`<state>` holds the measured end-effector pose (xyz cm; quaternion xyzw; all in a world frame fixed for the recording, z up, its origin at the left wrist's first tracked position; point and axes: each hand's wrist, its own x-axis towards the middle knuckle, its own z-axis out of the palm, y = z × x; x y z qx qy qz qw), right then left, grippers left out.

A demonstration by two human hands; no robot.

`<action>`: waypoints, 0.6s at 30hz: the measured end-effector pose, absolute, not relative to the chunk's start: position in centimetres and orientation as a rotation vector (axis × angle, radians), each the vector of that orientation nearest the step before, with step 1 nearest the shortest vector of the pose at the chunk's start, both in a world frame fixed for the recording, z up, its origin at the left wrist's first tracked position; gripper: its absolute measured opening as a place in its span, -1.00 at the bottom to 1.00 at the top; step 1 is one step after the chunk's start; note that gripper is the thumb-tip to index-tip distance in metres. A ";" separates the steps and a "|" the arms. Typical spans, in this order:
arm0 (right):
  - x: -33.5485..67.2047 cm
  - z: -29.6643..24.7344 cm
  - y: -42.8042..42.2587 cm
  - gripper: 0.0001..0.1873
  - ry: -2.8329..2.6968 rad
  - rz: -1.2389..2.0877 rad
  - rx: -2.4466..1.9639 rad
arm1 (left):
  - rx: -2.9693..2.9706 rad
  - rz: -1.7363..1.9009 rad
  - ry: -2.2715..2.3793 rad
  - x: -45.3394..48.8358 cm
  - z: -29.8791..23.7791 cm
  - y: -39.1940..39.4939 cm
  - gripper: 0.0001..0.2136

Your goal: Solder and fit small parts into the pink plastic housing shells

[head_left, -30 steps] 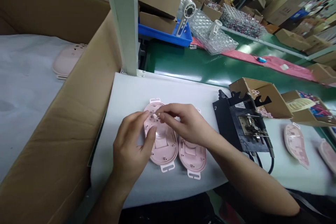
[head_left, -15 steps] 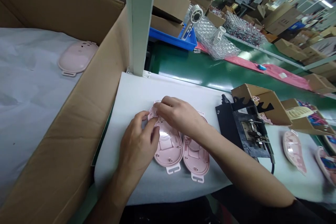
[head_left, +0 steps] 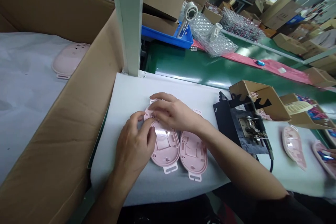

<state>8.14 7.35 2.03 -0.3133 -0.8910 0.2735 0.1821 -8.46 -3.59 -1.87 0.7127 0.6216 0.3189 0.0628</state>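
On the white-covered bench [head_left: 132,87], in the head view, the pink shell [head_left: 164,148] lies with its hollow side up, just left of a second pink shell [head_left: 194,152], under both hands. The left hand [head_left: 135,140] is at its upper left rim, fingers bent and thumb a little apart from the forefinger; whether they pinch anything I cannot tell. The right hand [head_left: 174,113] arches over the upper end with its fingers curled inward — their tips are partly hidden, so any small part held there cannot be made out. The shell looks like thin moulded plastic: light, stiff, probably a bit slippery on its glossy middle, and likely to slide on the bench if pushed from one side. The raised rim should make the best grip, thumb inside and fingers outside. The slotted tab [head_left: 172,170] at the lower end would be handy for steadying, but its narrow bars might snap — as might the small posts inside. The glossy middle is probably better left untouched, since it could scratch or smear.
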 end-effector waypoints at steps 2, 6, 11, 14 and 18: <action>8.4 2.1 7.2 -0.79 -2.559 0.733 -0.887 | 2.142 0.963 1.887 -8.4 -1.9 -3.6 -0.81; 8.6 1.9 7.1 -0.79 -2.667 0.567 -0.827 | 2.110 0.998 1.909 -8.3 -1.9 -3.5 -0.77; 8.3 1.9 7.1 -0.78 -2.678 0.433 -0.702 | 2.113 0.993 1.917 -8.3 -1.8 -3.4 -0.70; 8.4 2.6 7.0 -0.78 -2.597 0.500 -0.708 | 2.086 0.997 1.932 -8.3 -1.8 -3.5 -0.67; 8.7 4.0 7.4 -0.78 -2.579 0.772 -0.760 | 2.049 0.988 1.951 -8.3 -1.7 -3.5 -0.67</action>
